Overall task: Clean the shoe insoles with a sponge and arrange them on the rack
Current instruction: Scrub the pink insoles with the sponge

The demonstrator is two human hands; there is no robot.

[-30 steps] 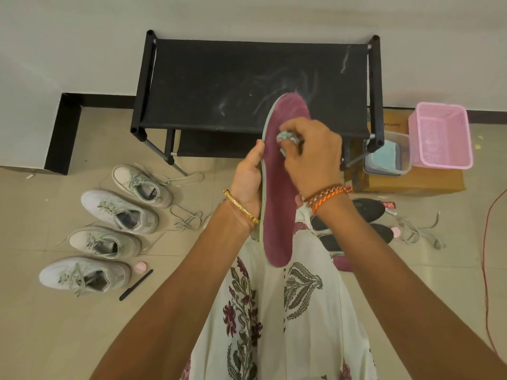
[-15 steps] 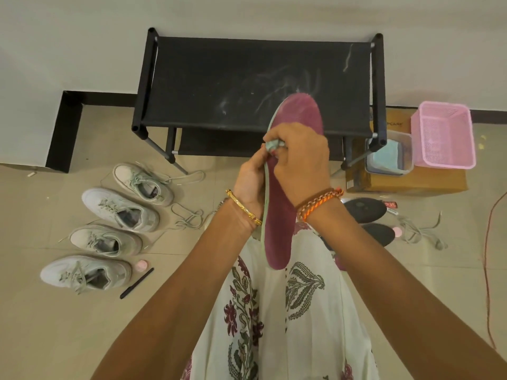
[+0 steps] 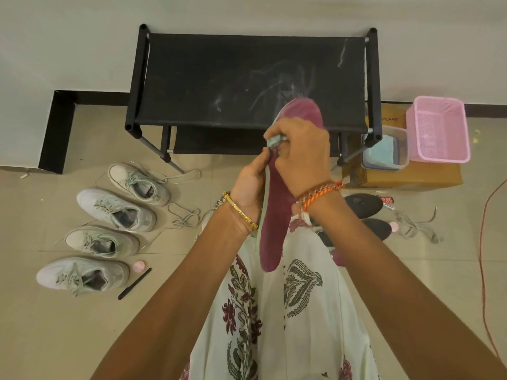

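A person works a maroon insole (image 3: 274, 215) over their lap, w/ the black rack (image 3: 252, 78) just ahead against the wall. The left hand (image 3: 251, 185) grips the insole's left edge near mid-length, fingers curled round the rim; the right hand (image 3: 301, 154) pinches a small pale sponge (image 3: 273, 140) against the same edge, up near the forefoot. Both hands are clenched on something, neither is free.

The insole stands roughly on end, long axis running from the lap up toward the rack: toe (image 3: 301, 111) high and away, overlapping the rack's front bar in view, heel low by the printed dress (image 3: 274, 311). The maroon face is turned right, toward the right palm, a pale green rim showing along the left.

Judging by its thinness, the piece is probably light and bendy, likely to flop if held by one end only; a mid-length grip at the rim, as the left hand has, looks the sound place to steady it vs. the sponge's push. The fabric face should give decent friction unless wet.

Four pale sneakers (image 3: 115, 209) sit in a row on the floor, left. Dark insoles (image 3: 365, 205) lie at right, near a pink basket (image 3: 439, 127) and a clear tub (image 3: 384, 152) on a cardboard box (image 3: 411, 176). The rack's top shelf holds no insoles yet.
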